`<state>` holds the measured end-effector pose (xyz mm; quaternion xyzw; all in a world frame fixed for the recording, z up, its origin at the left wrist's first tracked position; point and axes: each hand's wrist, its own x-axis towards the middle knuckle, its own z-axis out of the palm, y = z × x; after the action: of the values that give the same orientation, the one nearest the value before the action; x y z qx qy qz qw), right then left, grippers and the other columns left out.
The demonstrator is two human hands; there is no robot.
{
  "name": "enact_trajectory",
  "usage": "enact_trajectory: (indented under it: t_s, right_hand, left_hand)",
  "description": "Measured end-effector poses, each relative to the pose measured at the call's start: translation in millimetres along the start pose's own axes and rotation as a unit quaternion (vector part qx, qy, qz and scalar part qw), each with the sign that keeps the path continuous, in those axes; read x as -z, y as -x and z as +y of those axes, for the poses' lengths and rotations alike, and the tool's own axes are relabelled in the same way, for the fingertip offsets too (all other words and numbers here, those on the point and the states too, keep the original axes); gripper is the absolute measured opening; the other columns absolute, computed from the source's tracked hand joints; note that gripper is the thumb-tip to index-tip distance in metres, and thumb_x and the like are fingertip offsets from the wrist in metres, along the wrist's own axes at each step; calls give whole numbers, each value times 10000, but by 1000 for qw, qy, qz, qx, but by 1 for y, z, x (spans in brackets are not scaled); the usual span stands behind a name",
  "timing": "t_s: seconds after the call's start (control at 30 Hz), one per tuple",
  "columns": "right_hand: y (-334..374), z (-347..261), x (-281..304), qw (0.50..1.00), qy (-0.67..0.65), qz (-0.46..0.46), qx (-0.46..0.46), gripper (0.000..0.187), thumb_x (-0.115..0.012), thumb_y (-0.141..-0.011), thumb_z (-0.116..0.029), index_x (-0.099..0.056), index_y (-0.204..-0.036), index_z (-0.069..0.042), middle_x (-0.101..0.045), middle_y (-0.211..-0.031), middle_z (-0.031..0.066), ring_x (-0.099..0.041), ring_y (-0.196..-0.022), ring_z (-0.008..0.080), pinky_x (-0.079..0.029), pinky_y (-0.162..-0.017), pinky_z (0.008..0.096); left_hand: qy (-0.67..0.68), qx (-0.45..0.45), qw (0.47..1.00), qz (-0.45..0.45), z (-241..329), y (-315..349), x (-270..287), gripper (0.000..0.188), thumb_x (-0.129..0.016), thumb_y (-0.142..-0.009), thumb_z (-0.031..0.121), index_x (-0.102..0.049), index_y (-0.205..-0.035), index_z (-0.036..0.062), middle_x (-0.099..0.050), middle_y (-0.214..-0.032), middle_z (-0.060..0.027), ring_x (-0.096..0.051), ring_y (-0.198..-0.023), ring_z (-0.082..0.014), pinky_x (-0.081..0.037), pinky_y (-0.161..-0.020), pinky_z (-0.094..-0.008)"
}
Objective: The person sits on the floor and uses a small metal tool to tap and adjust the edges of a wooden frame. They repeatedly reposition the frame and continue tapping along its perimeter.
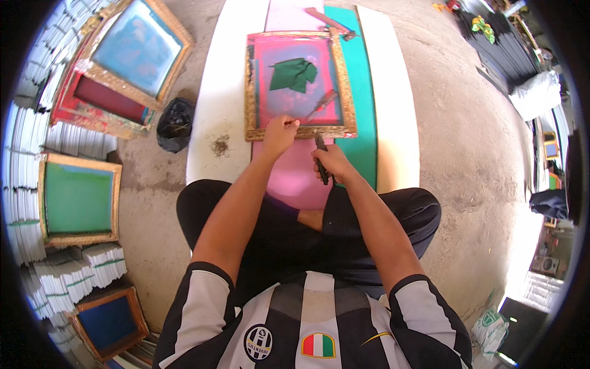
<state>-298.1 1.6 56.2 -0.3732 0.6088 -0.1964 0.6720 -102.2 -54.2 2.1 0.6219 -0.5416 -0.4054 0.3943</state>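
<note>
In front of me lies a wooden frame with mesh stretched across it. My left hand is over its near rail, thumb and fingers pinched together. Whatever is between those fingertips is too small to make out. My right hand is wrapped round dark-handled pliers, whose jaws point at the near rail, right of my left hand. On the mesh rest a crumpled dark green cloth and a red-handled tool, its kind unclear. Beyond the frame's far right corner is a hammer.
Beneath the frame run white, pink and green boards. A black plastic bag stands on the floor to the left. Further left, other mesh frames lean against stacks of white sheets. A white sack lies far right.
</note>
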Motion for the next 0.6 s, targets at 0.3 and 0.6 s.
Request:
enact_trajectory:
  t_s: [0.3,0.6]
  right_hand:
    - [-57,-17,-144,965,192,-150,93,254,-630,-878,-177,-601,-827,70,-643,-639,155,-648,-485,244,-526,-436,382]
    - [-113,-26,-206,905,381,-181,50,235,-680,-867,-133,-656,-841,99,-681,-691,165,-693,-558,270,-544,-498,406]
  left_hand:
    - [-342,136,909,-196,-13,-19,195,278,-714,-898,230,-761,-866,-43,-731,-710,-183,-741,-652,-270,-579,-677,-388]
    - [-171,407,880,-173,-62,-12,210,307,-587,-992,218,-687,-1119,-43,-765,-1016,-170,-758,-784,-313,-580,-656,-485]
